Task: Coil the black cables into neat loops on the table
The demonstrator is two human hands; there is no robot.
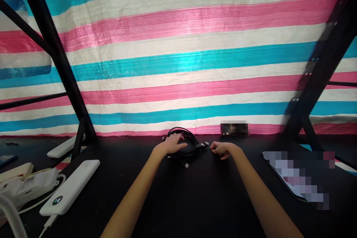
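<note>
A loose coil of black cables (192, 151) lies on the black table in front of me. Several plug ends with pale metal tips stick out at its right and near sides. My left hand (174, 144) rests over the coil's left part, thumb and fingers apart; its outer fingers are partly hidden. Just right of the plug ends, my right hand (221, 149) is low over the table with its fingers curled into a pinch. Whatever may be between those fingertips is too small or hidden to make out.
At left lie a white power bank (74, 186) with a plugged-in cable, a white power strip (25, 187) and another white slab (65, 147). A blurred dark box (234, 129) stands at the back. A pixelated flat item (292, 180) lies right. Black frame posts (55, 54) flank a striped sheet (178, 59).
</note>
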